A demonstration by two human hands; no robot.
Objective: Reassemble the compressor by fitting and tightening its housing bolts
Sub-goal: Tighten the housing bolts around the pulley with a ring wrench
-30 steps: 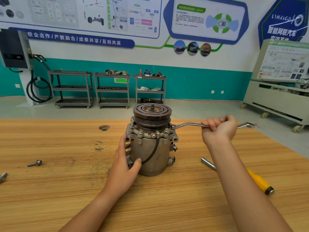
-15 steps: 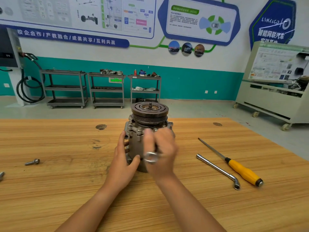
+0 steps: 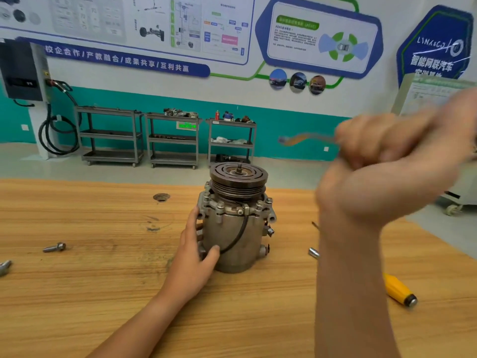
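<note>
Compressor [image 3: 233, 228] stands upright on the bench [image 3: 103, 293], pulley [image 3: 238, 177] on top, black cable [image 3: 241, 232] looping down its front. Left hand [image 3: 196, 251] grasps its left side: thumb pressed low on the front, fingers going up and round the side, partly out of sight. Housing bolts [image 3: 220, 204] sit in the flange lugs just above that hand's fingertips; how tight they are can't be told. Right hand [image 3: 382, 156] is raised above and to the right of the compressor, well apart from it, badly motion-blurred, clenched round a wrench [image 3: 304, 138]. The wrench shank sticks out from the hand toward the left, its end blurred, in the air up and right of the pulley, touching nothing. Just left of the right forearm a metal bar tip [image 3: 313, 252] lies on the bench, the rest hidden behind the arm. A yellow screwdriver handle [image 3: 397, 290] shows on the forearm's other side. Well left of the left hand lies a loose bolt [image 3: 54, 247], and further left a second metal piece [image 3: 5, 266] is cut by the frame edge. Beyond the left hand there is a dark round mark [image 3: 161, 197] on the bench. Behind the bench are three grey carts [image 3: 173, 138], a wall charger [image 3: 22, 71] with a hose, and posters.
</note>
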